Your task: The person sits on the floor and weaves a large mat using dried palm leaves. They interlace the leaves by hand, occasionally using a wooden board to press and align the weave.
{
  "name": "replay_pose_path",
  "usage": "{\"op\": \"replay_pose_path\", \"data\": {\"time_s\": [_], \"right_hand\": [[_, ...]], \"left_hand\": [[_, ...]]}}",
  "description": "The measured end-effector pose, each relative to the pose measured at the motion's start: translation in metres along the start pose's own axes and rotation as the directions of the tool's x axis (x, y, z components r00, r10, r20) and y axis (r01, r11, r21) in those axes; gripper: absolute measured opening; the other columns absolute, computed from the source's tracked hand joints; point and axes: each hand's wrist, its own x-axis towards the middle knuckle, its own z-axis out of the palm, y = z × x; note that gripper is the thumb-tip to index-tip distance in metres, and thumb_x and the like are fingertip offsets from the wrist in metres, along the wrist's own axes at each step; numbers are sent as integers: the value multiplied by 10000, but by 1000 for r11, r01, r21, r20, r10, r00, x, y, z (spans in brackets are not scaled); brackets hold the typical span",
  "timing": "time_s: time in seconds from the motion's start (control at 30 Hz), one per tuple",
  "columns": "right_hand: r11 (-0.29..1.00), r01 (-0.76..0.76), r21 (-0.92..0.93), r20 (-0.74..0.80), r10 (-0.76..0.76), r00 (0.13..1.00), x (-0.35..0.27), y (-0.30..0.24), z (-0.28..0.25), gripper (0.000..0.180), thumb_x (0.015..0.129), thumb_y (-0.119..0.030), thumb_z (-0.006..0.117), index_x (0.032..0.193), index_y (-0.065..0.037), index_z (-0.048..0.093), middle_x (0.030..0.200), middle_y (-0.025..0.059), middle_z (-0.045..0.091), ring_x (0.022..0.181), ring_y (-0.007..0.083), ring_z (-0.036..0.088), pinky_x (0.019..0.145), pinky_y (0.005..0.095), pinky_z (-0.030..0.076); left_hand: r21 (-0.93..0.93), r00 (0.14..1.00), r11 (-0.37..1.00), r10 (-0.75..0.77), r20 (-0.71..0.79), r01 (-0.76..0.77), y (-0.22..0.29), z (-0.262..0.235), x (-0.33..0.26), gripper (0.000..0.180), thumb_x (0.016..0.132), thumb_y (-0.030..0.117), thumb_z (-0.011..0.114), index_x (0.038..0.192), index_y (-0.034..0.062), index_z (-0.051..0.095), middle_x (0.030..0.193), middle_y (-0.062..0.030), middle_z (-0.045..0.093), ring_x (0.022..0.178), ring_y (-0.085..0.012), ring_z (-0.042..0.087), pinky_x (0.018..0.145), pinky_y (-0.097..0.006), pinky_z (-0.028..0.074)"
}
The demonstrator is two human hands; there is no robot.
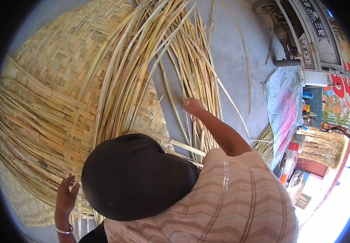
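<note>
Over the ends of some reed strips (33,121) at the lower left is my left hand (66,195), with a bracelet on its wrist. Its fingers are bent but apart, and I see nothing held in them. My right hand (193,106) reaches forward with its fingers closed, at the left side of a pile of long pale reed strips (199,73). What it grips, if anything, is hidden. Between the hands, a thick bunch of strips (120,77) curves over a large woven mat (65,44) with a herringbone pattern. Rounded black cloth (136,178) covers the near part of the mat.
Loose strips (246,52) lie on the grey floor (231,65). On the right are a crumpled plastic sheet (282,105) with a pink stain and another strip bundle (265,141). A vehicle (322,44) stands at the upper right, with straw (322,148) nearer.
</note>
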Motion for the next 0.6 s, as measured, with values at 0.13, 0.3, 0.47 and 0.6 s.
{"op": "replay_pose_path", "data": {"time_s": [0.13, 0.3, 0.47, 0.6], "right_hand": [[916, -81, 393, -20, 97, 995, 4, 29, 0, 122, 793, -202, 627, 823, -85, 617, 768, 165, 664, 785, 289, 673, 696, 389, 524], [942, 64, 329, -361, 63, 930, 6, 3, -30, 152, 830, -218, 628, 898, -84, 609, 892, 164, 667, 846, 323, 655, 755, 418, 513], [995, 40, -88, -343, -68, 937, -32, -51, -25, 356, 866, -368, 633, 1083, -93, 571, 1114, 178, 612, 1010, 377, 614, 859, 456, 483], [999, -31, -31, 4, 31, 1000, -45, -62, 5, 309, 846, -317, 642, 1043, -80, 614, 1096, 156, 647, 1051, 356, 612, 869, 473, 483]], "left_hand": [[-97, 997, 995, -10, -74, 3, -29, 0, 2, 374, 904, 161, 613, 1225, -25, 562, 1075, -173, 629, 972, -253, 603, 856, -345, 480], [-319, 997, 948, -24, -75, -2, -40, -4, 6, 391, 914, 166, 601, 1244, -36, 546, 1097, -176, 620, 979, -233, 594, 861, -338, 476], [-136, 992, 988, -86, -94, 73, -47, -5, 2, 394, 908, 156, 606, 1243, -40, 545, 1083, -166, 620, 976, -227, 590, 864, -330, 472], [-121, 988, 990, -87, -129, 71, -56, -4, -2, 389, 901, 142, 609, 1239, -41, 547, 1081, -164, 621, 963, -230, 594, 865, -334, 474]]}}
